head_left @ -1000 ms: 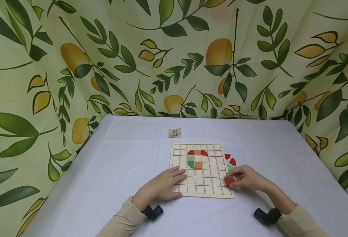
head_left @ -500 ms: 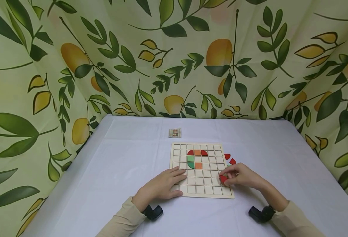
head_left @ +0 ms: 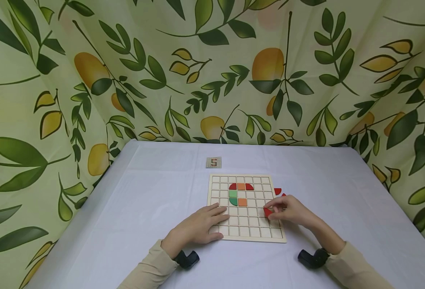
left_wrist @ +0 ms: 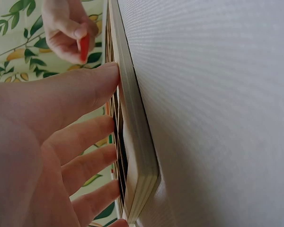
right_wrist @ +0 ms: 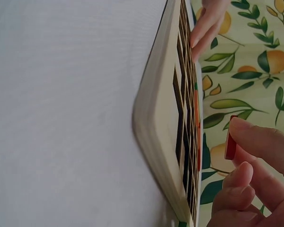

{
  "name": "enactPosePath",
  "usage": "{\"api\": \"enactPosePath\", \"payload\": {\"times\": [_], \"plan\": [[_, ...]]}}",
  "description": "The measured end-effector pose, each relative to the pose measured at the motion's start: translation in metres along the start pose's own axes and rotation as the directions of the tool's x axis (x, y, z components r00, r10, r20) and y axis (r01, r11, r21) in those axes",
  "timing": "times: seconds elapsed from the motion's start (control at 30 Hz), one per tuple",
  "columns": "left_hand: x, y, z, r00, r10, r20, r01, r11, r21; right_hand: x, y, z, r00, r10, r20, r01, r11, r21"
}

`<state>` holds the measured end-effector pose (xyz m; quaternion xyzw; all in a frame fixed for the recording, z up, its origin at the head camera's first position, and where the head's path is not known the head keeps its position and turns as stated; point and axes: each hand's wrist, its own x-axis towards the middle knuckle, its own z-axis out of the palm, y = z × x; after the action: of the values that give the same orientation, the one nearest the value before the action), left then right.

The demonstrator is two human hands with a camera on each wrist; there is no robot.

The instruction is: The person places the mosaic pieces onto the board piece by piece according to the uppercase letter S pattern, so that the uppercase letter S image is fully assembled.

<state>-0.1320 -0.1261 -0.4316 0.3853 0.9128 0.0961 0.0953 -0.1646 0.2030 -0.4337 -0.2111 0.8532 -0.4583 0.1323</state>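
A wooden grid board [head_left: 250,232] lies on the table, with red, orange and green tiles set in its upper middle cells. My left hand [head_left: 200,224] rests on the board's lower left edge, fingers spread and fairly straight; the left wrist view shows the thumb and fingertips at the rim. My right hand [head_left: 293,210] pinches a red quarter-round tile [head_left: 267,212] between thumb and fingers over the board's right side. In the right wrist view this red tile [right_wrist: 231,142] is seen edge-on, raised above the board. An orange tile [head_left: 242,202] sits at the lower end of the pattern.
A small pattern card [head_left: 213,162] lies beyond the board. Loose red pieces [head_left: 278,191] lie at the board's right edge, partly hidden by my right hand. A white cloth [head_left: 154,192] covers the table, and a leaf-patterned curtain [head_left: 230,92] stands behind it.
My right hand has lifted the red tile from beside the board's right edge and moved left and slightly away over the grid. The left hand has stayed almost still.
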Motion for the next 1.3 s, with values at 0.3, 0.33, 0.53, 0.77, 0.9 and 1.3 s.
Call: {"api": "enactPosePath", "payload": {"times": [0.3,0.33,0.53,0.77,0.9,1.3], "plan": [[-0.001,0.002,-0.001,1.000,-0.014,0.015,0.014,1.000,0.001,0.009,-0.006,0.008,0.996,0.075,-0.050,-0.074,0.997,0.031],[-0.001,0.002,-0.001,1.000,-0.015,0.017,0.015,1.000,0.001,0.010,-0.007,0.009,0.995,0.085,-0.053,-0.083,0.996,0.032],[-0.001,0.003,-0.002,0.999,-0.027,0.023,0.027,0.999,-0.021,0.013,-0.010,0.014,0.992,0.105,-0.063,-0.102,0.993,0.060],[-0.001,0.003,-0.001,0.999,-0.028,0.021,0.029,0.999,-0.028,0.020,-0.009,0.018,0.987,0.133,-0.091,-0.127,0.989,0.072],[-0.001,0.003,-0.002,0.999,-0.029,0.019,0.029,0.999,-0.025,0.024,-0.009,0.021,0.982,0.156,-0.105,-0.150,0.987,0.060],[0.001,0.001,0.000,0.999,-0.032,0.026,0.032,0.999,-0.028,0.035,-0.013,0.024,0.973,0.193,-0.127,-0.189,0.981,0.043]]}}
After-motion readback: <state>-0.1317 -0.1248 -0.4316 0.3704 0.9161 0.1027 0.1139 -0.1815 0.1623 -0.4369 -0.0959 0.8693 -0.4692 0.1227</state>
